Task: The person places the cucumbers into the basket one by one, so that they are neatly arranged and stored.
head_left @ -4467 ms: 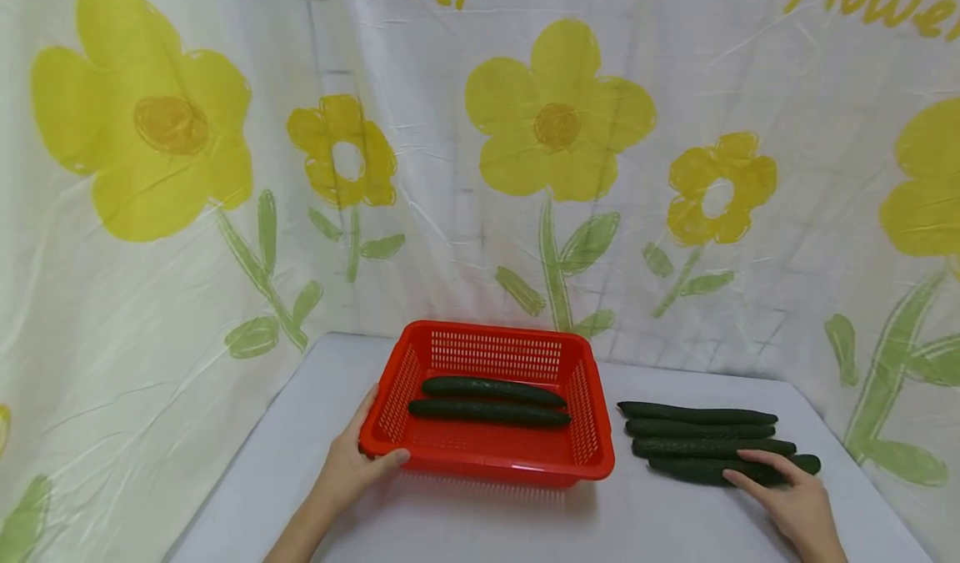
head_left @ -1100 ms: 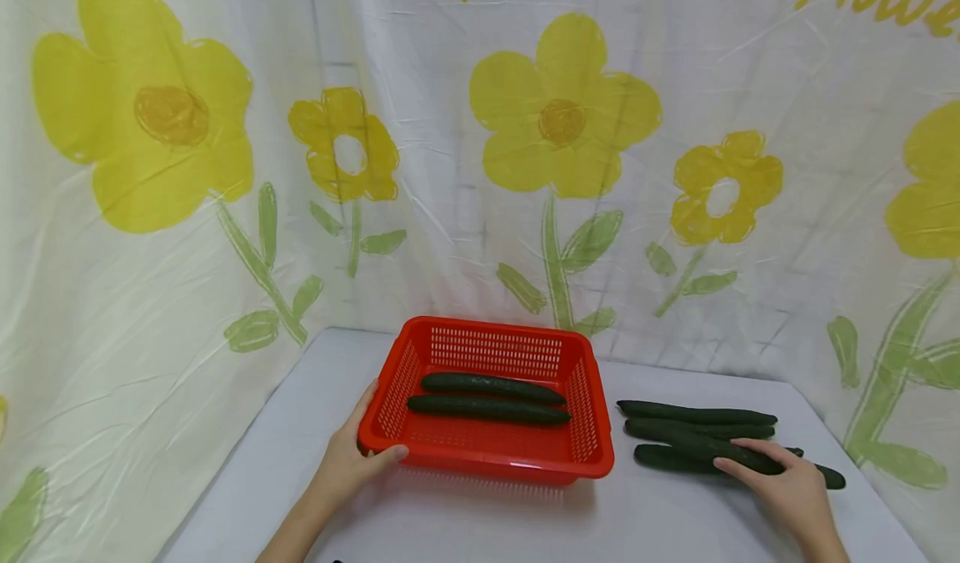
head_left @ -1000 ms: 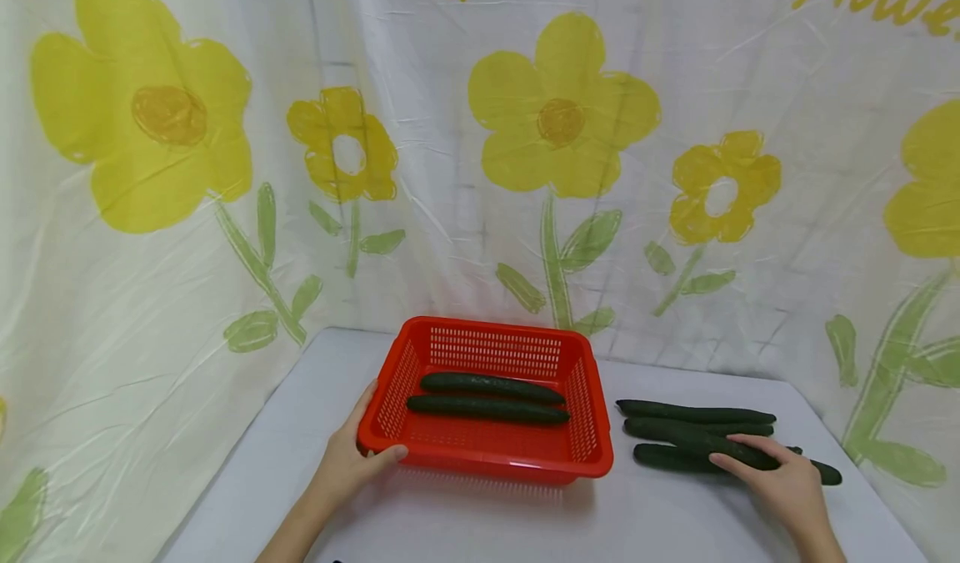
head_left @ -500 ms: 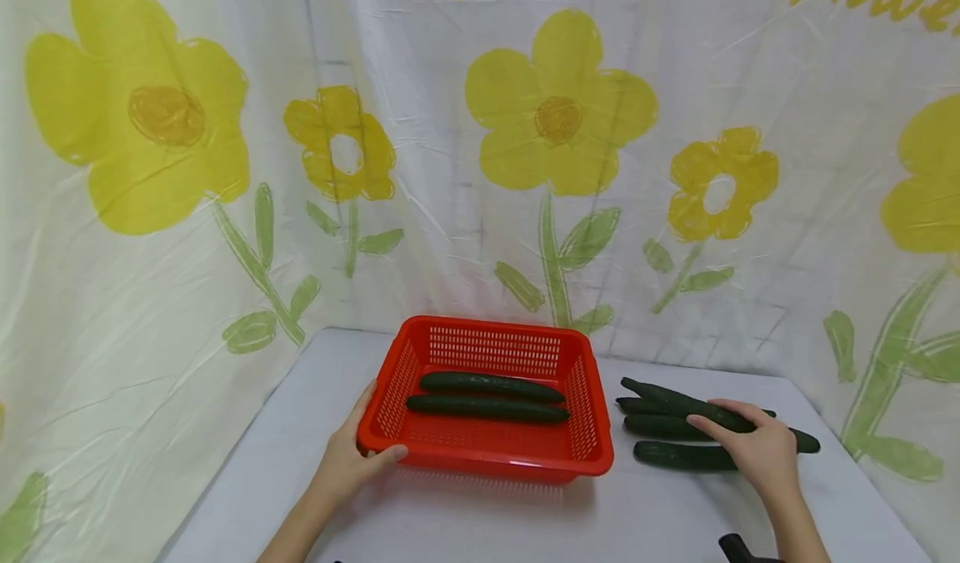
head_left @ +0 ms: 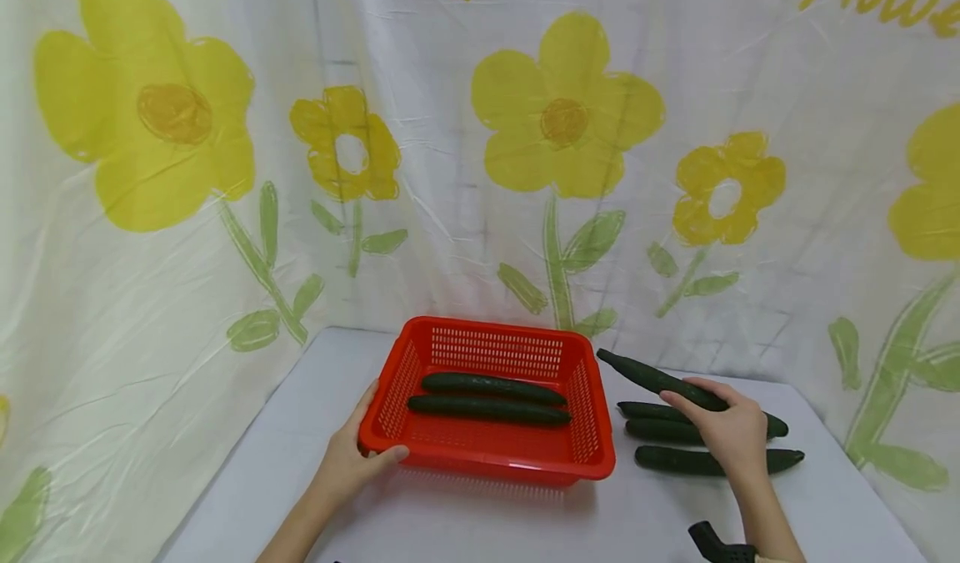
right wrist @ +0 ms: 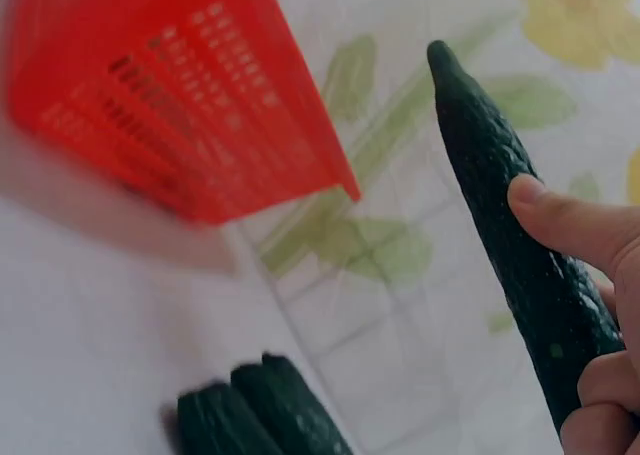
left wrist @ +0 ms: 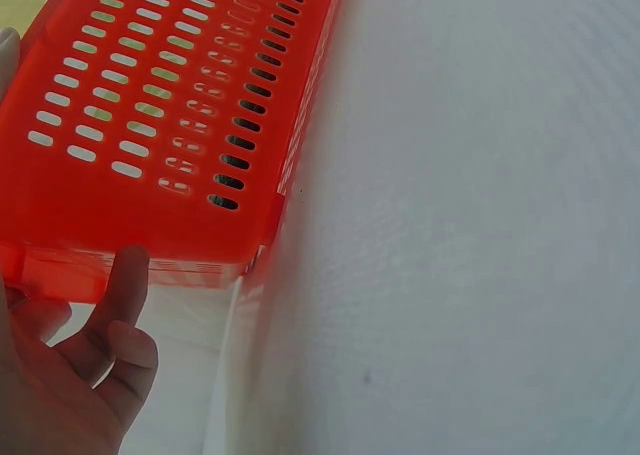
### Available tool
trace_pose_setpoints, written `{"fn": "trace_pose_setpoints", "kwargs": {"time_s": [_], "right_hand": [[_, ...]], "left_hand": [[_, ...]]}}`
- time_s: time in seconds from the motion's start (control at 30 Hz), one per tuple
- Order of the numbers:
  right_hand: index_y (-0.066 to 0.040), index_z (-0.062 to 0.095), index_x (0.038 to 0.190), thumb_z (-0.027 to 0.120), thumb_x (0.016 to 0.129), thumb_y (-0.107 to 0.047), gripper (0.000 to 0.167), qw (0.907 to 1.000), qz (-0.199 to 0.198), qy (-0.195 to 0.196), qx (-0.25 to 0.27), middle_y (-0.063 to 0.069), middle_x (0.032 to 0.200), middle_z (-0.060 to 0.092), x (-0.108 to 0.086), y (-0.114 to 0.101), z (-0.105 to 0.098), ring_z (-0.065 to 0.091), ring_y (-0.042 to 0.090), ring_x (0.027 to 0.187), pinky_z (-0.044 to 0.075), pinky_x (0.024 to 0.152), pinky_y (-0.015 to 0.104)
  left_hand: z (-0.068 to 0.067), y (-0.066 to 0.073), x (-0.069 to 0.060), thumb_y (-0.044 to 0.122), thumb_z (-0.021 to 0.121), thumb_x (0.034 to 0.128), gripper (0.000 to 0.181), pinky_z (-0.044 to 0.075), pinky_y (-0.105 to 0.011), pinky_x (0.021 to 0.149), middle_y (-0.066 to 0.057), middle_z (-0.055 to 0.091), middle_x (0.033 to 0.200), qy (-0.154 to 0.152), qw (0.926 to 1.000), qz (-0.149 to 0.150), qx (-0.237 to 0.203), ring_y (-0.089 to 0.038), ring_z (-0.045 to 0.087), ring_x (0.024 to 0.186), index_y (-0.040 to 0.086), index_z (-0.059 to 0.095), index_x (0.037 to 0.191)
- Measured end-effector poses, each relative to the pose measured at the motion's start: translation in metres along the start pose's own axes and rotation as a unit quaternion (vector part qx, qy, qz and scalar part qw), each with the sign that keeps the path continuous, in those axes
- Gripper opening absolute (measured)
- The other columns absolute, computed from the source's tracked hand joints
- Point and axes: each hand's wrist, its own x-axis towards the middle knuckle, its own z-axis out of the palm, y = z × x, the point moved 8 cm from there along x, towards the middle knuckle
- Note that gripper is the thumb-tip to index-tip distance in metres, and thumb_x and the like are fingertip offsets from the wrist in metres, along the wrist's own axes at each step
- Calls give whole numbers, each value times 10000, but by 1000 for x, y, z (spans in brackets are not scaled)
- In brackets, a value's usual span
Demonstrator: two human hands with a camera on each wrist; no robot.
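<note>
In the head view my right hand grips a dark green cucumber, raised above the table and tilted, its narrow end close to the basket's right rim. Thumb and curled fingers wrap this cucumber in the right wrist view. Below the hand, three cucumbers lie on the table: a back pair side by side and one in front, partly hidden by the hand. My left hand holds the left front corner of a red plastic basket, thumb on its rim. Two cucumbers lie parallel inside.
A white-covered table bears everything. Behind it hangs a white curtain with printed yellow flowers, close to the table's back edge. A black device shows at the right wrist.
The right hand has lifted one cucumber from the group on the right, carrying it up and left toward the basket. The left hand and the basket have stayed in place.
</note>
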Motion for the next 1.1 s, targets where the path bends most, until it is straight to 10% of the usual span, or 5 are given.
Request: {"fn": "trace_pose_setpoints", "kwargs": {"time_s": [0.33,0.6,1.1], "right_hand": [[-222,832,1179,951,735,-550,565,9993,-265,-14,279,101,1233,773,-24,-41,24,639,202,1097,470,772,221],[-201,833,1147,967,728,-514,541,9959,-564,-89,698,116,1099,792,-36,-72,50,676,165,773,527,631,263],[-204,831,1116,976,695,-535,555,9867,-371,-816,1354,47,1190,771,-56,-105,111,678,257,1097,593,850,379]], "left_hand": [[2,-3,-2,294,882,852,1063,549,-231,907,-170,496,1606,-13,10000,-77,53,-298,616,1275,259,246,1703],[2,-3,2,326,876,859,1059,537,-242,938,-145,492,1615,44,9998,-54,189,-289,612,1285,279,238,1704],[0,-2,1,337,874,860,1063,543,-248,927,-159,487,1616,46,9998,-52,189,-314,609,1288,265,234,1706]]}}
